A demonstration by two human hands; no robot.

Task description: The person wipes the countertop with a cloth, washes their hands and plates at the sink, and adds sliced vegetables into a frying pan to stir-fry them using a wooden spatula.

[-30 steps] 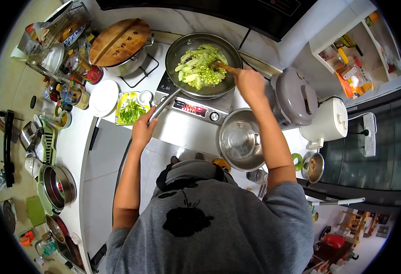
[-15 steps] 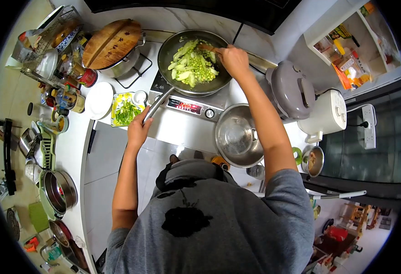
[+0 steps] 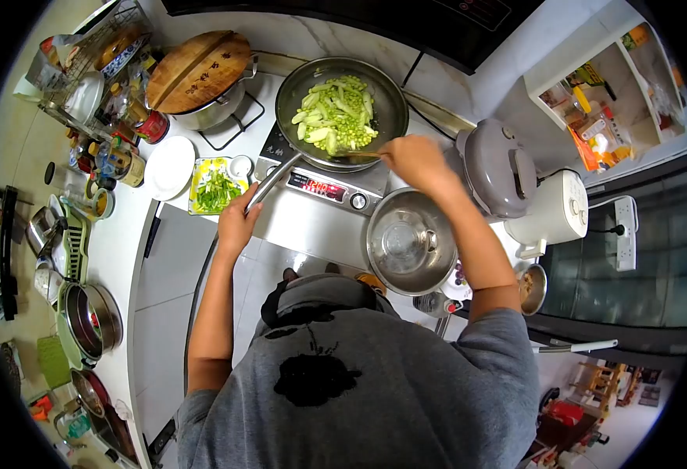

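Observation:
A dark frying pan rests on the induction cooker, whose display is lit red. Green peas and pale green slices lie heaped in it. My left hand is wrapped round the pan's metal handle. At the pan's lower right rim, my right hand grips a wooden spatula; its head sits among the vegetables at the near edge of the heap. Left of the handle is a yellow-patterned tray with chopped greens and a small white dish.
An empty steel bowl stands below my right forearm. Beyond it are a grey pressure cooker and a white appliance. On the left are a white plate, a wooden-lidded pot and several bottles.
My right hand has moved down and slightly right. The spatula has swung from the pan's upper right to its lower right side. My left hand still holds the handle.

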